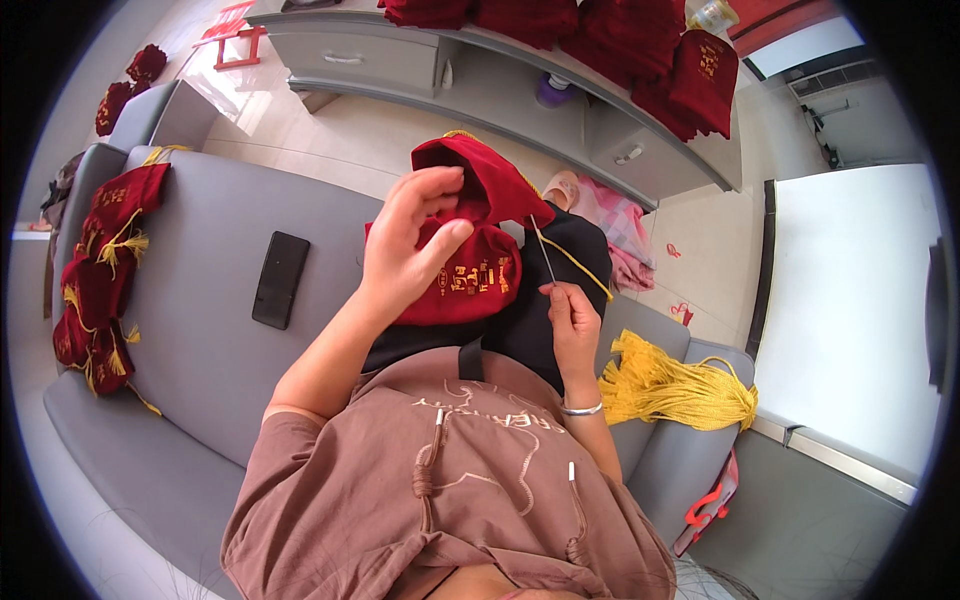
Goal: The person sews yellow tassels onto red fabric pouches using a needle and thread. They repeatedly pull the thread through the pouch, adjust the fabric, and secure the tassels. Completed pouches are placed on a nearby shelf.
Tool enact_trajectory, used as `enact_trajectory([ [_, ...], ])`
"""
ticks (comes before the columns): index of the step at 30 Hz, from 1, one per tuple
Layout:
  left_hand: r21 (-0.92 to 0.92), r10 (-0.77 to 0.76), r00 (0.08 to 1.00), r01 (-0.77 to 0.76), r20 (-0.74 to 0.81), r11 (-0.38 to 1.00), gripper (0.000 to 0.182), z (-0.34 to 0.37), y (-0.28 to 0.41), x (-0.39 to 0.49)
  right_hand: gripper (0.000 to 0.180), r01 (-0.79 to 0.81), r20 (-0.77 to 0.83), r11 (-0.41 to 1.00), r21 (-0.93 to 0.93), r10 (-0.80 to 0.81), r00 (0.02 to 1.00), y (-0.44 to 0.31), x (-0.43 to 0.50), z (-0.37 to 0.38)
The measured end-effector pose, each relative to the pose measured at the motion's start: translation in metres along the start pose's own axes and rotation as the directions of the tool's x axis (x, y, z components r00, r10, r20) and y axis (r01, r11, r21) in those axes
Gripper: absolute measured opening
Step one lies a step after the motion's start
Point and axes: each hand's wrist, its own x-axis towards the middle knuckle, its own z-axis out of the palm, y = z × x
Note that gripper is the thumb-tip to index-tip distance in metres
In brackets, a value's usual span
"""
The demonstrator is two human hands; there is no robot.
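Note:
A red velvet pouch (506, 176) lies across my lap, its mouth gaping towards my left hand (420, 240). The thumb and fingers of that hand are spread apart at the opening, and I see nothing gripped between them. My right hand (574, 322) pinches the lower end of a thin metal rod (545, 251), like a long needle. The rod's upper end meets the pouch's right edge. A yellow cord (577, 262) runs along that edge and hangs over my dark trousers. Under the gaping pouch is red velvet fabric (480, 277) with gold lettering.
To the left on the grey sofa (202, 217) are a black phone (281, 279) and several red pouches with yellow tassels (101, 292). A bundle of yellow tasselled cords (667, 390) lies at right. Stacked red pouches (630, 37) top the grey cabinet (360, 60) ahead.

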Motion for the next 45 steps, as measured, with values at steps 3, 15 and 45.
enact_trajectory([
  [3,-0.121,-0.421,0.906,0.422,0.035,0.898,0.042,0.005,-0.001,0.015,0.013,0.134,-0.006,0.983,-0.125,-0.136,0.991,-0.007,0.008,0.008],
  [15,-0.828,-0.611,0.789,0.305,-0.057,0.471,0.024,-0.006,-0.038,0.058,0.006,0.211,0.053,0.906,-0.366,-0.206,0.977,-0.016,0.006,-0.009],
  [45,-0.338,-0.298,0.850,0.154,-0.434,0.929,0.030,-0.029,-0.068,0.050,0.026,-0.076,-0.526,0.925,0.373,0.278,0.803,0.031,0.018,-0.130],
])
